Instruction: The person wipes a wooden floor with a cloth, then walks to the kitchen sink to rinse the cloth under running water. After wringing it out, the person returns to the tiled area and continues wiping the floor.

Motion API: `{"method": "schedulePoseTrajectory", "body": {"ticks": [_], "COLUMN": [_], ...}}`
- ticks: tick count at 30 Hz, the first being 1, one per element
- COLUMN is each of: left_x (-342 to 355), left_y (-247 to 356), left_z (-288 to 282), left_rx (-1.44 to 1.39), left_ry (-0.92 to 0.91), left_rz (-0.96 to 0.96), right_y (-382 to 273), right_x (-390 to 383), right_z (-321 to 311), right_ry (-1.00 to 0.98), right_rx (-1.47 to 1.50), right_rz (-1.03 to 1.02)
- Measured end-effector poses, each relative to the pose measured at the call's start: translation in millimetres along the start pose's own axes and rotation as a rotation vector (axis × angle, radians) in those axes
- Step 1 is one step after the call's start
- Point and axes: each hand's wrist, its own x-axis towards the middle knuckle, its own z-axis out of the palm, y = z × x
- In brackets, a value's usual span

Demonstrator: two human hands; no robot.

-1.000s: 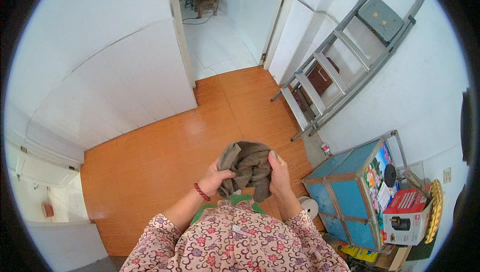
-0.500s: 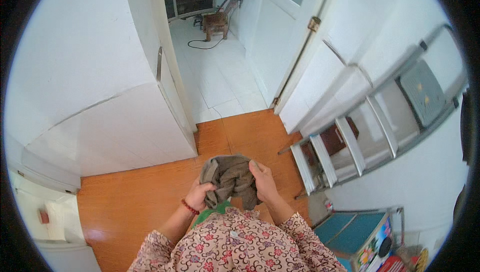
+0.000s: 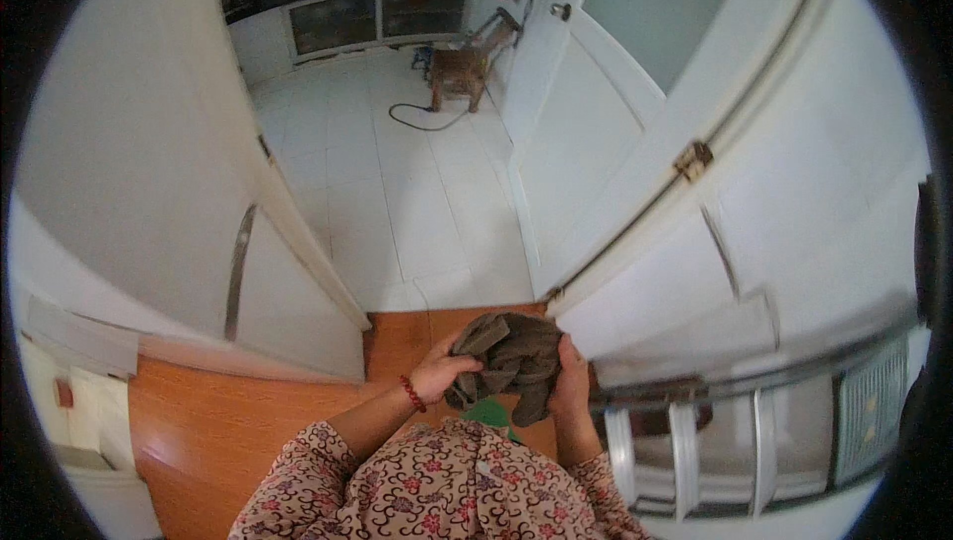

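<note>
A bunched grey-brown cloth [image 3: 516, 359] hangs between my two hands in front of my body. My left hand [image 3: 444, 373], with a red bead bracelet [image 3: 413, 394] at its wrist, grips the cloth's left side, thumb on top. At its right edge my right hand [image 3: 570, 381] is closed on the fabric, thumb pointing up and the other fingers mostly hidden. Something green [image 3: 488, 415] shows below the cloth, close to my patterned top; I cannot make out what it is.
A doorway ahead leads onto a white tiled floor [image 3: 397, 202], with the white door [image 3: 576, 123] swung inward on the right. Beyond stand a small wooden chair [image 3: 458, 73] with a dark cable and a low cabinet [image 3: 333, 22]. A metal stepladder [image 3: 685, 451] leans at my right.
I have moved forward to the doorway; more of the tiled room shows. The ladder now sits lower in view, and the teal box at lower right has left it. Both hands still hold the cloth.
</note>
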Motion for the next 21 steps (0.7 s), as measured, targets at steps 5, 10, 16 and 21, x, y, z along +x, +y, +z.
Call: {"method": "schedulePoseTrajectory", "body": {"ticks": [5, 10, 16, 21], "left_x": [81.0, 136.1, 202.0, 285.2], "left_y": [19.3, 48.5, 109.4, 172.7], "left_z": [-5.3, -53.7, -131.0, -190.7], "left_rx": [0.012, -0.089, -0.376, -0.451], "left_ry": [0.141, 0.293, 0.41, 0.398], "left_rz": [0.033, 0.016, -0.003, 0.063], "right_y": [-33.5, -20.6, 9.0, 11.8], "right_x": [96.5, 197.9, 311.8, 417.1], "right_z": [31.0, 70.0, 154.0, 230.9], "right_ry": [0.011, -0.182, -0.332, -0.28], "right_rx": [-0.038, -0.078, -0.221, -0.268], "right_rz": [0.159, 0.251, 0.311, 0.289]}}
